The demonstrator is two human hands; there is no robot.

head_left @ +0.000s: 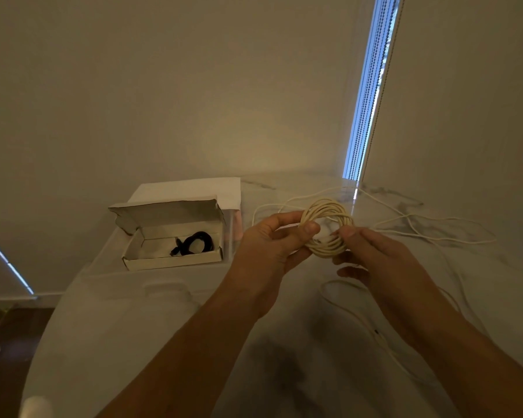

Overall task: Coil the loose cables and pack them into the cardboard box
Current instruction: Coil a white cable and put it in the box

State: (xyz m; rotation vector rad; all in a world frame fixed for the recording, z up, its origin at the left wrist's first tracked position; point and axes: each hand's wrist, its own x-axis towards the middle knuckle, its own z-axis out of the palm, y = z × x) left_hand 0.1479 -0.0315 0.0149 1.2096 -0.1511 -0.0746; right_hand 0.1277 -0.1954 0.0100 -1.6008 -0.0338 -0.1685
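1. Cable (329, 206), cream-white and thin, is wound into a round coil that is held up above the table (163, 312), between the two hands.
2. The left hand (269, 245) grips the left side of the coil: its thumb lies across the strands on the near side and the other fingers are curled behind them.
3. The right hand (375, 254) pinches the right side of the coil between the thumb and the curled fingers.
4. Loose cable (420, 233), the same cream colour, lies spread on the table to the right of and behind the coil; more of it runs on the table below the right forearm. I cannot tell where it joins the coil.
5. The cardboard box (169, 260) stands open on the table, to the left of the hands and apart from them, with its lid (163, 212) tilted up at the back.
6. A black cable (194, 242), coiled, lies inside the box, toward its right end.
7. A white sheet (194, 188) is behind the box, against the wall.
8. The table has a pale marble pattern with grey veins.
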